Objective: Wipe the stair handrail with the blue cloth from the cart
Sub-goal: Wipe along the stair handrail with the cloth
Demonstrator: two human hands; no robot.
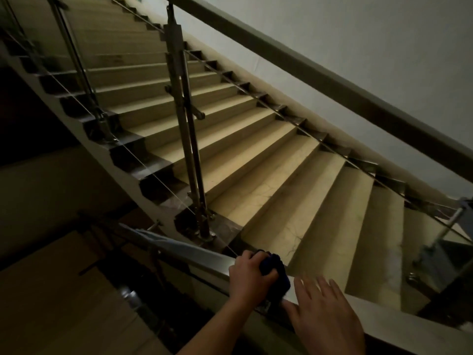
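Far left, in the dim stairwell, a lower floor (51, 303) lies in deep shadow below the railing. Above it a slanted metal post (76, 55) stands on the edge of the steps, and a second, thicker post (186, 139) rises from the dark stone border further right. Beige stairs (256, 160) climb away toward the top left corner.

Along the bottom runs the rail (189, 249), sloping down to the right. The left grip (249, 276) sits on top of it, its arm coming in from the bottom edge, and its fingers are curled tight round the cloth (277, 280). The cloth is dark blue, bunched up, lying on the rail's top and hanging a little over its far side.

Just beside the cloth, to its right, the right grip (325, 319) is released, with fingers straight and spread, palm down over the rail. Its thumb looks to be on the rail's top, but it is blurred and I cannot tell whether the palm presses down.

Further right, a pale wall (358, 34) flanks the stairs, and a dark upper rail (332, 83) crosses it diagonally.
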